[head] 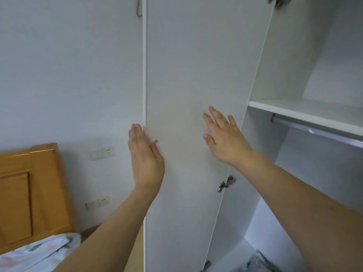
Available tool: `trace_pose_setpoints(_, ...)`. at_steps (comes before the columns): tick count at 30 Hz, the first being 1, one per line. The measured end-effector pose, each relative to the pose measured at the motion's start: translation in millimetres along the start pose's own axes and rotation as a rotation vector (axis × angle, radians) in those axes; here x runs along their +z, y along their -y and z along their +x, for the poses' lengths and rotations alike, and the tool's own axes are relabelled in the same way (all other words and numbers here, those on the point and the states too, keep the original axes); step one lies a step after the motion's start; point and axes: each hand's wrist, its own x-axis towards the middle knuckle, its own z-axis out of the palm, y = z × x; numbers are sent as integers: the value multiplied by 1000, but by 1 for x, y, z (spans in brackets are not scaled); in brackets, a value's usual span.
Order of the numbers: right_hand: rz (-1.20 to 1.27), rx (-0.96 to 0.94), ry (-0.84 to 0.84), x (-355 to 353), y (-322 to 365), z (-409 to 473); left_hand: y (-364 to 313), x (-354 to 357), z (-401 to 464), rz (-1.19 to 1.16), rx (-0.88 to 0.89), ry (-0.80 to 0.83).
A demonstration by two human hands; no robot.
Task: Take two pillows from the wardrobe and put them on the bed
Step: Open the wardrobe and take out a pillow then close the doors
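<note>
Left hand (146, 158) flat-fingered at edge of open wardrobe door (188, 75), right hand (224, 137) spread flat on its face, neither gripping; patterned bedding (35, 252) on bed lower left.

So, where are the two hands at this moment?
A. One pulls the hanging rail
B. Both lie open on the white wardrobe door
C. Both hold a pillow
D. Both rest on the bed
B: the left hand at the edge of the wardrobe door and the right hand flat on its face, fingers spread, holding nothing.
</note>
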Motion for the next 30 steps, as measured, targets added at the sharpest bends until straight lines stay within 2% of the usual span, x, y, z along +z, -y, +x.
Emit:
trace_pose_setpoints(2,-134,116,-44,-21,-31,-18,-32,16,-8,8,81,-47)
trace_pose_setpoints(3,-207,188,-64,-37,-52,-33,-54,28,-16,-18,90,-21)
trace_pose_setpoints(7,-480,383,-162,-89,-118,-79,-113,76,-46,-47,227,182)
trace_pose_setpoints(11,-684,547,-172,-121,-164,-130,-176,140,-108,-219,353,580)
trace_pose_setpoints(15,-831,646,-170,-127,-191,-154,-222,191,-158,-368,376,993)
trace_pose_setpoints(18,-899,735,-164,-126,-203,-162,-238,217,-181,-466,420,1225)
trace_pose_setpoints(21,-970,753,-168,-122,-214,-166,-250,239,-195,-674,344,1465)
trace_pose_setpoints(24,-1045,796,-173,-119,-217,-163,-254,252,-199,-797,203,1528)
trace_pose_setpoints(30,-1159,839,-125,-121,-187,-162,-239,247,-184,-823,239,1673)
